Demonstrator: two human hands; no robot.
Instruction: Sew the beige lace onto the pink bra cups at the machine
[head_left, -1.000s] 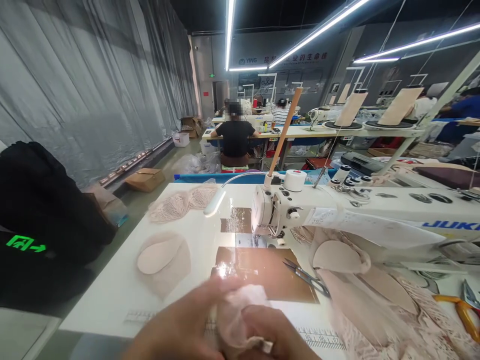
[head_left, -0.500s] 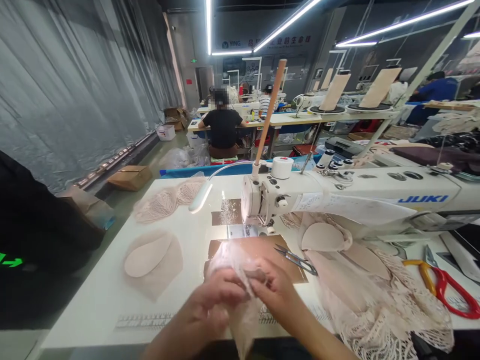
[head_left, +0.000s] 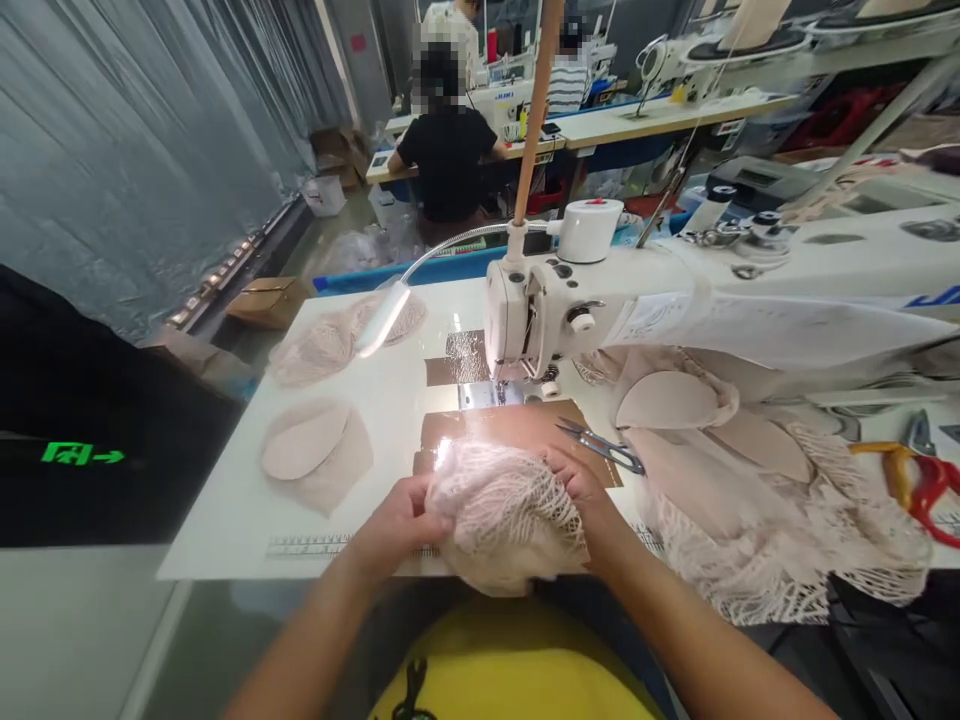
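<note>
Both my hands hold a rounded piece of cream mesh lace fabric (head_left: 506, 515) at the near edge of the white sewing table (head_left: 225, 520). My left hand (head_left: 397, 525) grips its left side with fingers curled. My right hand (head_left: 581, 490) is closed on its right side, partly hidden under the mesh. Just beyond stands the white sewing machine (head_left: 570, 300), its needle area over a brown taped patch (head_left: 502, 425). Small thread snips (head_left: 600, 447) lie right of my right hand.
A beige padded cup on fabric (head_left: 311, 455) lies at left, more lace (head_left: 337, 335) behind it. A heap of cups and mesh (head_left: 757, 490) fills the right, with red-handled scissors (head_left: 919, 475). A lamp arm (head_left: 390, 310) bends over the table. A person in black (head_left: 448, 150) sits at a far table.
The view has tilted down and come closer. My hands have gathered the mesh from a loose strip into a rounded bundle and moved slightly toward the machine.
</note>
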